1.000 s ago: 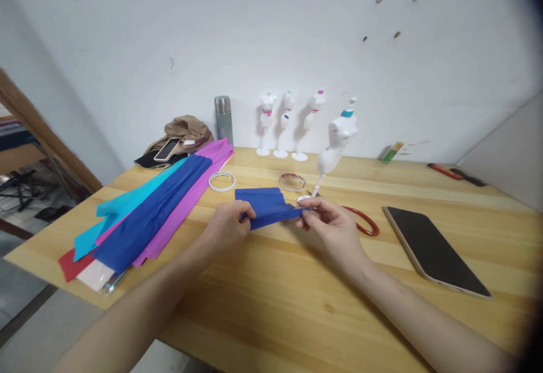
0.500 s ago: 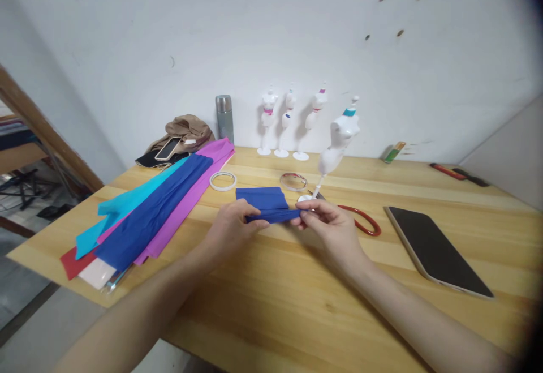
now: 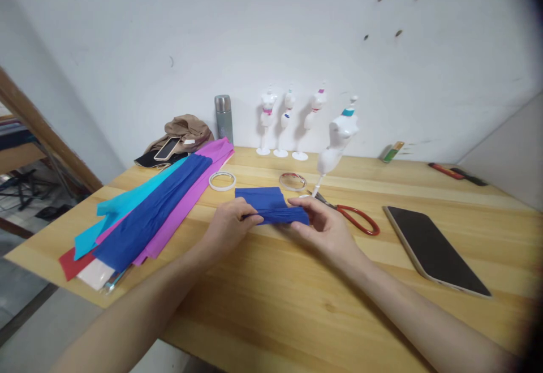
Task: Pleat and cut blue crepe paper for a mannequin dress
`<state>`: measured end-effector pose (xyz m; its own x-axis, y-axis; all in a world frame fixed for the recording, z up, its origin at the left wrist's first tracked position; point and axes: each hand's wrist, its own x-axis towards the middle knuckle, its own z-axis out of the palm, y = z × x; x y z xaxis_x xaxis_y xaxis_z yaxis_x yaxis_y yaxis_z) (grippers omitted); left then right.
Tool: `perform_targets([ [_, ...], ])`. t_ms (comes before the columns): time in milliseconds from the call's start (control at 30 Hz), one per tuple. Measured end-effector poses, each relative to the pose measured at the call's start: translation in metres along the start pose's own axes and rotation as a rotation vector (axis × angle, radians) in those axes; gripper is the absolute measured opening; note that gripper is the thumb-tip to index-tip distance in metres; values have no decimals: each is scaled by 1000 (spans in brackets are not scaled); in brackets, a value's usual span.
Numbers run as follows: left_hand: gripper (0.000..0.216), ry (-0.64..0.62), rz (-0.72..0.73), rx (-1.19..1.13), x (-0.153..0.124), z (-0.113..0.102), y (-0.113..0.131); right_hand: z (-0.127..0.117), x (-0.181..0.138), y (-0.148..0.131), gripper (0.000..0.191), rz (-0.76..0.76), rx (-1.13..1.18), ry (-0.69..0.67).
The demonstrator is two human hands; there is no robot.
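My left hand (image 3: pixel 231 223) pinches the left end of a narrow strip of blue crepe paper (image 3: pixel 280 215) between thumb and forefinger. Around the strip's right end, my right hand (image 3: pixel 326 228) holds it with thumb below and fingers above. Just behind the strip, a flat piece of blue crepe paper (image 3: pixel 261 196) lies on the table. A white miniature dress form (image 3: pixel 335 141) with a teal neck band stands beyond my right hand. Red-handled scissors (image 3: pixel 360 220) lie to the right of its base, partly hidden by that hand.
Long crepe paper sheets (image 3: pixel 156 209) lie at left. Behind are a white tape roll (image 3: pixel 222 180), another tape ring (image 3: pixel 292 181), three small dress forms (image 3: pixel 288 118), a thermos (image 3: pixel 224 118) and a brown cloth (image 3: pixel 190 129) with a phone (image 3: pixel 167 149). A tablet (image 3: pixel 432 248) lies at right.
My right fingers have shifted from a tight pinch at the strip's right end to a wider hold around it. More of that end now shows, spread broader. My left hand stays nearly in place.
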<state>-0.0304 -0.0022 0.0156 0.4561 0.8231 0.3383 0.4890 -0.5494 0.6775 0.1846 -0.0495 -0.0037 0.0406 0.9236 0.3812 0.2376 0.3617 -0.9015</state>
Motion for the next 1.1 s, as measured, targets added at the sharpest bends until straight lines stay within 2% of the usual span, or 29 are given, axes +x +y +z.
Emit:
perform_targets([
  [133,14,-7,20,-19,0,0,1,1,0,-1,43,-18,-152,-5],
  [300,11,-12,81,-56,0,0,2,1,0,-4,21,-33,-280,-33],
  [467,10,-13,101,-65,0,-2,2,0,2,-6,17,57,-134,-59],
  [700,9,-12,125,-63,2,-1,-3,-2,6,-4,20,92,-10,-52],
  [900,9,-44,127,-34,2,-4,-1,-5,9,1,20,109,-30,-80],
  [1100,14,-61,134,74,7,-6,-11,-8,10,7,24,91,-206,-48],
])
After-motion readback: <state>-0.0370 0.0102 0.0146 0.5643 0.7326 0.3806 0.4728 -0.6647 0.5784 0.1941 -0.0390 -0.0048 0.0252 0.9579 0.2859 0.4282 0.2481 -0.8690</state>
